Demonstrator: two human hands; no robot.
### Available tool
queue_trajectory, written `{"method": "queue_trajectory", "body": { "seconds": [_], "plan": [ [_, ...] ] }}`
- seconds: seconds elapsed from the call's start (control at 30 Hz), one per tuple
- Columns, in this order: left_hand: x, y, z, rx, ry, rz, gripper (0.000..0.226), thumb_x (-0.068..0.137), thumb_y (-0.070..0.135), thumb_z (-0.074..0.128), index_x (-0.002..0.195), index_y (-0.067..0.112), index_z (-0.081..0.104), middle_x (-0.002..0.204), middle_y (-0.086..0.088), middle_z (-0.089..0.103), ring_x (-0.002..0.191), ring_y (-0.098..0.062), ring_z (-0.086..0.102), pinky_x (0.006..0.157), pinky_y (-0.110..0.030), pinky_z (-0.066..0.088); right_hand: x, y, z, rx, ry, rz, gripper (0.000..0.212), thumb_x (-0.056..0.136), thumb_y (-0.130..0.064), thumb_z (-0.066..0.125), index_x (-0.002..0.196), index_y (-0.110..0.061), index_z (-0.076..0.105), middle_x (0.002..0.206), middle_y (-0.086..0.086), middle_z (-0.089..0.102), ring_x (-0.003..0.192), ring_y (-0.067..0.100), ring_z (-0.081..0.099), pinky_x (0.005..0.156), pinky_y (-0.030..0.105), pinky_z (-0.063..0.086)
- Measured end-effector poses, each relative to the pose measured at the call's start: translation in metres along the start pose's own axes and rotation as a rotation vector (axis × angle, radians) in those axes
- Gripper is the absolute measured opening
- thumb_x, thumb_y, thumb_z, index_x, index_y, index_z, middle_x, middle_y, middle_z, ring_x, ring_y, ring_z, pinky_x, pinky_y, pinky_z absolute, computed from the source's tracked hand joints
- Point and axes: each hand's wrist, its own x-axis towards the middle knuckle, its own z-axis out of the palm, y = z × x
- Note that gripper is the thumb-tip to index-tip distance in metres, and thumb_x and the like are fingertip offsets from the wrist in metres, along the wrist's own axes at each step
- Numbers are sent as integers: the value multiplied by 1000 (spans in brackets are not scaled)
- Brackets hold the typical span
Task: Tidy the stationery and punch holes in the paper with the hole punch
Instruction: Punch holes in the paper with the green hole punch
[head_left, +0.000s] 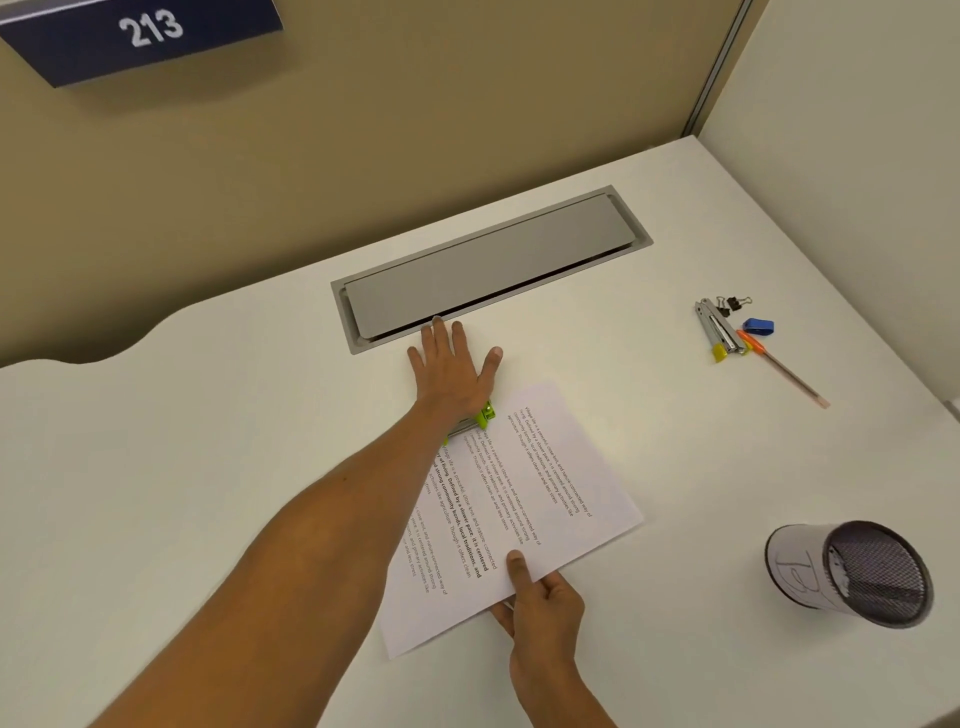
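A printed sheet of paper (540, 499) lies at an angle on the white desk (208, 467). Its far left edge sits in a green hole punch (480, 418), mostly hidden under my left hand (452, 374). That hand lies flat on the punch, palm down, fingers spread and pointing away. My right hand (540, 597) pinches the paper's near edge, thumb on top and fingers beneath.
A grey cable flap (488, 260) is set into the desk behind the punch. At the far right lie a stapler (717, 332), black binder clips (733, 302), a blue item (758, 326) and an orange pen (782, 366). A mesh pen cup (852, 571) stands tilted at the near right.
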Motion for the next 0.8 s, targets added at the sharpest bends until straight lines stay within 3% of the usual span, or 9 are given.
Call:
{"method": "queue_trajectory", "body": {
  "seconds": [0.13, 0.27, 0.5, 0.67, 0.8],
  "plan": [
    [2, -2, 3, 11, 32, 16, 84, 96, 68, 20, 156, 11, 9, 166, -17, -4, 153, -34, -6, 121, -58, -1, 0, -1, 1, 11, -17, -3, 13, 90, -11, 69, 96, 0, 70, 81, -1, 79, 75, 15, 76, 58, 31, 60],
    [7, -5, 10, 2, 65, -2, 85, 95, 69, 21, 157, 12, 8, 166, -16, -5, 153, -32, -10, 122, -58, -3, 0, 1, 3, 41, -33, 5, 10, 91, -10, 67, 98, -15, 73, 87, 1, 79, 78, 16, 76, 60, 33, 61],
    [21, -16, 39, 22, 217, 18, 90, 88, 75, 20, 154, 13, 18, 166, -13, 5, 153, -32, 0, 121, -56, 0, 17, 19, 0, 101, -12, 26, 16, 89, -10, 69, 102, -18, 74, 90, 5, 79, 84, 20, 76, 60, 32, 61],
    [14, -8, 23, 21, 106, 31, 92, 90, 74, 27, 156, 13, 9, 166, -15, -6, 153, -33, -8, 122, -59, -2, 8, 6, 0, 83, -10, 45, 12, 88, -8, 70, 97, -15, 75, 81, 7, 79, 79, 21, 76, 60, 34, 61],
    [1, -5, 9, -30, 171, 87, 88, 89, 75, 21, 153, 14, 22, 166, -15, 0, 153, -34, 1, 122, -57, 6, 9, 2, -5, 33, -17, 47, 10, 88, -9, 72, 78, -10, 75, 81, 15, 73, 76, 23, 74, 63, 37, 62]
  ]
}}
